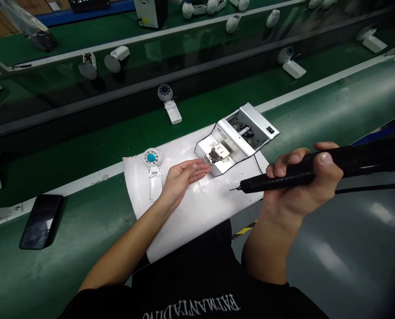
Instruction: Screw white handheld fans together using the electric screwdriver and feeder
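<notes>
My right hand point(297, 190) is wrapped round a black electric screwdriver point(293, 170); its thin bit points left over the white sheet point(180, 226). My left hand point(187, 176) is stretched out, palm partly up, with its fingertips at the front of a silver screw feeder point(234, 141). Whether a screw lies at those fingertips is too small to tell. To the left of that hand, a white device with a round head and a blue centre point(152, 157) lies on the sheet, its rectangular open part toward me.
A black phone point(41, 221) lies on the green bench at left. Behind, on the green conveyor, sits another white device point(172, 110), with more such devices point(293, 68) further along. A cable trails from the screwdriver to the right.
</notes>
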Action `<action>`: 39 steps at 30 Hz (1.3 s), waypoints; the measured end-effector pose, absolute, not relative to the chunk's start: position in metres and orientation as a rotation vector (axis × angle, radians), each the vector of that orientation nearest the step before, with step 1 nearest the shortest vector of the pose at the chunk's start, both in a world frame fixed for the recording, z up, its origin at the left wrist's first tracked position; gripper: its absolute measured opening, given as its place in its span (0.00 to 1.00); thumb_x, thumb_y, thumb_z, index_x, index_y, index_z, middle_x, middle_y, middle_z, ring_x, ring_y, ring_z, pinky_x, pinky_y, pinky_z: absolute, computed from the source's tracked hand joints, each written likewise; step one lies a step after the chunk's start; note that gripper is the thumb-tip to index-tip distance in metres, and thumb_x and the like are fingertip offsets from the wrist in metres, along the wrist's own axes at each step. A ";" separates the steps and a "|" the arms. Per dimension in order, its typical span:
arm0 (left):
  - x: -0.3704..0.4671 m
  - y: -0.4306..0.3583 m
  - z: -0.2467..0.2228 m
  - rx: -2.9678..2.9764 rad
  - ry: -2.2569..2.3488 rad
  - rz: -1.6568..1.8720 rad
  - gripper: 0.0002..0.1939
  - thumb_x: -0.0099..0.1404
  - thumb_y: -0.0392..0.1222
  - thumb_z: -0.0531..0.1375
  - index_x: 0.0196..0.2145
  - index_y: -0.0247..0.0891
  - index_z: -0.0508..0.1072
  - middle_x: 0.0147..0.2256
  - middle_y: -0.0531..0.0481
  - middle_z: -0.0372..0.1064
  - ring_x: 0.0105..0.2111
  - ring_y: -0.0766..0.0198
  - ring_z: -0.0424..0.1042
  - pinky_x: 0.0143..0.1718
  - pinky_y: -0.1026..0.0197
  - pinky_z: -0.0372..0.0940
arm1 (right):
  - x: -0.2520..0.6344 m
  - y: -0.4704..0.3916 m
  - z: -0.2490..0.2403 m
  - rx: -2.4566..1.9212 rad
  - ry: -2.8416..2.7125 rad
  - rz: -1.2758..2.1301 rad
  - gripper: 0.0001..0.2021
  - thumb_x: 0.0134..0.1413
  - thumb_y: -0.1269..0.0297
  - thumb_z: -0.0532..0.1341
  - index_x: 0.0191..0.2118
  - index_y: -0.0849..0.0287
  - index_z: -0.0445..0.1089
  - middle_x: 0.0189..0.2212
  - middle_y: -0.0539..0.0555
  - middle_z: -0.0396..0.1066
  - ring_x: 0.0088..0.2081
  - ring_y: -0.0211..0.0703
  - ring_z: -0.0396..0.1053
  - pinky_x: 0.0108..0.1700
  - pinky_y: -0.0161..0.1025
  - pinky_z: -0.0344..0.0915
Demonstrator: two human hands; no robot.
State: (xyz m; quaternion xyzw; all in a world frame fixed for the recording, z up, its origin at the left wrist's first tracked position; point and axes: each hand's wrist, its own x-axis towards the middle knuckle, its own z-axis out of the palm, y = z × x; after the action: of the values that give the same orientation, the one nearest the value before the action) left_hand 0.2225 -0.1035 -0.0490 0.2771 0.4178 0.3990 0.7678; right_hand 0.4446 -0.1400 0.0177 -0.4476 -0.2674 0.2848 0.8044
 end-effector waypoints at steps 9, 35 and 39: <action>0.218 -0.085 -0.041 0.773 0.966 0.834 0.20 0.72 0.58 0.71 0.42 0.35 0.84 0.22 0.59 0.57 0.20 0.73 0.52 0.21 0.68 0.50 | 0.451 -0.143 0.008 -0.935 -0.534 0.657 0.12 0.55 0.55 0.69 0.42 0.50 0.71 0.25 0.43 0.68 0.19 0.35 0.61 0.19 0.36 0.60; 0.296 0.021 0.030 1.072 0.723 0.900 0.26 0.78 0.60 0.64 0.32 0.34 0.82 0.24 0.51 0.67 0.22 0.69 0.63 0.27 0.63 0.62 | 0.478 -0.159 0.006 -0.928 -0.430 0.616 0.12 0.53 0.55 0.69 0.41 0.52 0.70 0.24 0.43 0.66 0.19 0.35 0.60 0.20 0.35 0.59; 0.261 -0.029 0.006 0.682 0.693 1.107 0.26 0.83 0.57 0.54 0.44 0.35 0.84 0.36 0.45 0.78 0.33 0.64 0.76 0.40 0.62 0.75 | 0.478 -0.151 0.002 -0.918 -0.416 0.636 0.13 0.51 0.55 0.70 0.40 0.51 0.71 0.24 0.43 0.65 0.18 0.35 0.59 0.19 0.35 0.58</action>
State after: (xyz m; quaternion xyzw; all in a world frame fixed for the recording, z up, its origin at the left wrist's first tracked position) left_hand 0.2608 -0.0292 0.0065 0.3108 0.3159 0.5048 0.7408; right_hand 0.4782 -0.1513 0.0023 -0.4325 -0.1959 0.2996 0.8276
